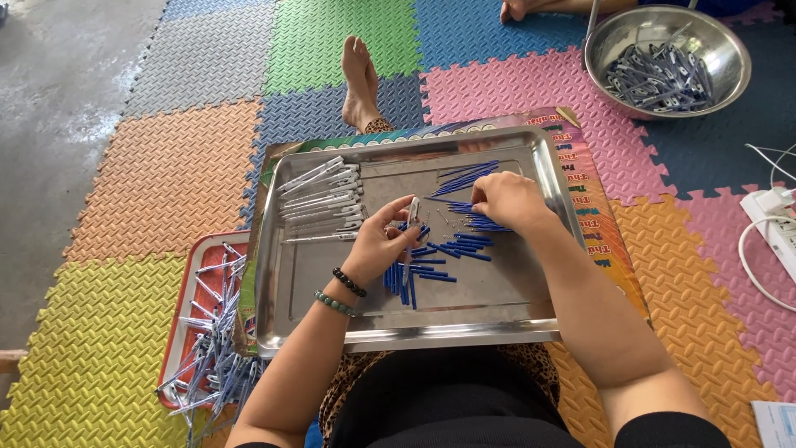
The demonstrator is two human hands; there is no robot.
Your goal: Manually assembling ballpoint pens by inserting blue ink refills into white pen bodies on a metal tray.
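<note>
A shiny metal tray (514, 311) lies across my lap. My left hand (383, 245), with two bead bracelets at the wrist, holds a white pen barrel (412, 212) upright over the tray's middle. My right hand (507, 199) rests palm down on a scatter of thin blue refills (448, 249), fingers closed around some of them. A second bunch of blue refills (468, 177) lies near the tray's far side. A row of white pen barrels (323, 199) is lined up at the tray's left.
A red tray (184, 290) at my left holds several assembled pens (211, 365). A steel bowl (730, 58) of pen parts stands at the far right. A white power strip (775, 220) with cables lies right. My bare foot (361, 79) and another person's hand (522, 8) show on the coloured foam mats.
</note>
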